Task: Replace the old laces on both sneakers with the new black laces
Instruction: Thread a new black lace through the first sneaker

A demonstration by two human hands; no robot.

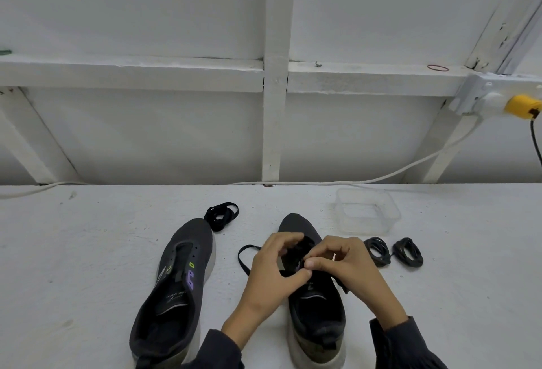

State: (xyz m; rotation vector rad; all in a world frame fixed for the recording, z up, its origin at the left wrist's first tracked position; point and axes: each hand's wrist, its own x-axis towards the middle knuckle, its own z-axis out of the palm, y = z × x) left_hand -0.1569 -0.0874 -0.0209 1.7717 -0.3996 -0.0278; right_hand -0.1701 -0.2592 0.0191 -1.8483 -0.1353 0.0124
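Soft, even, rather dim light; shadows faint. Wide-angle distortion bends lines toward the edges; detail slightly soft.

A white painted bench top carries a left sneaker and a right sneaker side by side, toes pointing away, and a loose black lace loops from the right one onto the surface. A coiled black lace lies at the left sneaker's toe. A clear plastic container sits beyond the right sneaker, with two dark lace bundles nearer, and a white cable runs along the back edge.
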